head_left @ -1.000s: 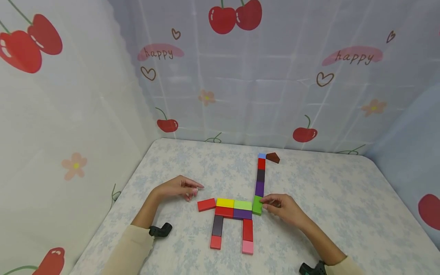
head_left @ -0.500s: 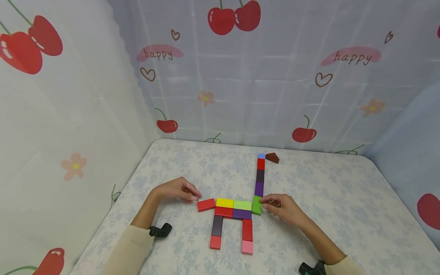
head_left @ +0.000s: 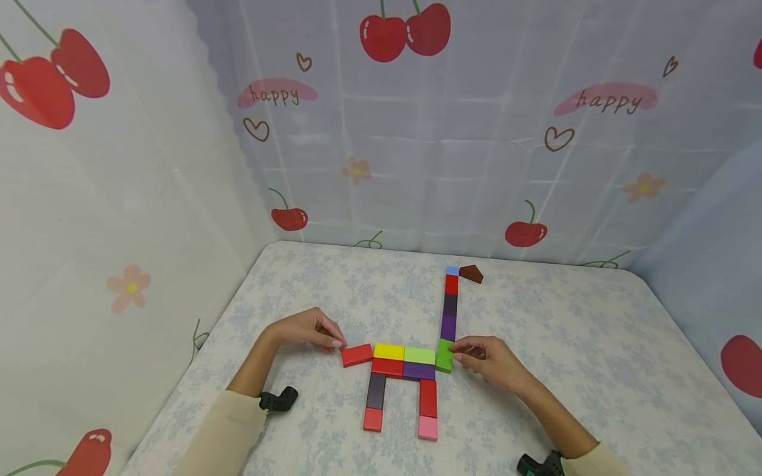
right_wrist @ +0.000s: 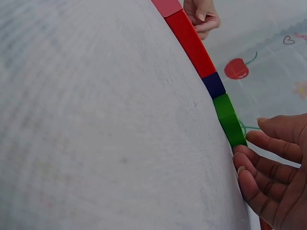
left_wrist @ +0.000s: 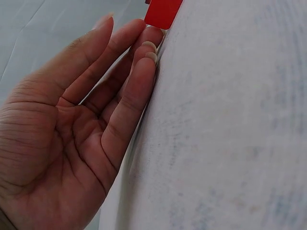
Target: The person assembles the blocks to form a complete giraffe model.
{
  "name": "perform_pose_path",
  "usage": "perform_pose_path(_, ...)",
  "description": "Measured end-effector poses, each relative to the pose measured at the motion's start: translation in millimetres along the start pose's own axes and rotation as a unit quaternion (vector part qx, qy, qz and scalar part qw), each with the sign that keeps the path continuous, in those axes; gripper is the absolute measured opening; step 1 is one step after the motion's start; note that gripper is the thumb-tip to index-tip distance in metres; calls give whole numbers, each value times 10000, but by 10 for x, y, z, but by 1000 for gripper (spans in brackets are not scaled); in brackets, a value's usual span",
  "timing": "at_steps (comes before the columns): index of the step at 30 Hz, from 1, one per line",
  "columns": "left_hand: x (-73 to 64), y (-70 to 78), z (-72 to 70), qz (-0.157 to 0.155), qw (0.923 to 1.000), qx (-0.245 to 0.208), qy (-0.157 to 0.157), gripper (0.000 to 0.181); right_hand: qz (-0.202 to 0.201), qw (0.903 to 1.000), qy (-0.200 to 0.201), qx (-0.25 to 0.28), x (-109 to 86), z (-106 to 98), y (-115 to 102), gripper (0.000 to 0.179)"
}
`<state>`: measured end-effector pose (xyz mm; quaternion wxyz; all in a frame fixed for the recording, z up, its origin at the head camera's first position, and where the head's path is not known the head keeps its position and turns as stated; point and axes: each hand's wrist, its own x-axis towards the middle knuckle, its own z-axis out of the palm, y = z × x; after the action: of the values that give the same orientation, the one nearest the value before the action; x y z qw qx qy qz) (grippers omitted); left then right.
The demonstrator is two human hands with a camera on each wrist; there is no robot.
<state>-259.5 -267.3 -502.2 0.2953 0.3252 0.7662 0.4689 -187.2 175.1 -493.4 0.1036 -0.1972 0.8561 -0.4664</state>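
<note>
Flat coloured blocks lie on the table in a long-necked animal shape. My left hand [head_left: 308,328] is at the left end of a tilted red block [head_left: 356,355], its fingertips right at the block's edge; in the left wrist view the thumb stands apart from this red block [left_wrist: 163,13]. On the other side, my right hand [head_left: 491,360] has its fingertips at the right edge of a green block [head_left: 444,356]. Seen from the right wrist, relaxed fingers meet the end of that green block [right_wrist: 229,120], thumb held away. Between the hands lie yellow [head_left: 389,351], light green [head_left: 419,356], red and purple blocks.
A column with a purple block [head_left: 449,327] rises from the green one, topped by a small blue block [head_left: 452,271] beside a brown angular piece [head_left: 471,274]. Two block legs end in a red block [head_left: 373,420] and a pink block [head_left: 428,428]. Printed curtains stand behind the table.
My left hand has come down and slightly right to the red block's end, its fingers drawing closer together. My right hand stays by the green block, and the blocks look unmoved.
</note>
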Motion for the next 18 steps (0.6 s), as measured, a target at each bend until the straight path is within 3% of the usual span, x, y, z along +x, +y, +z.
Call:
perform_pose_path(10, 13, -7, 29, -10, 10000, 21, -2, 18, 121, 9998, 26, -183, -28, 11, 12, 20)
perform_pose_path(15, -1, -25, -7, -106, 9996, 5, 251, 22, 38, 9999, -28, -162, -8, 1, 8, 22)
perform_pose_path(18, -26, -27, -51, -246, 9980, 82, 568, 26, 31, 9997, -142, -208, 4, -14, 8, 25)
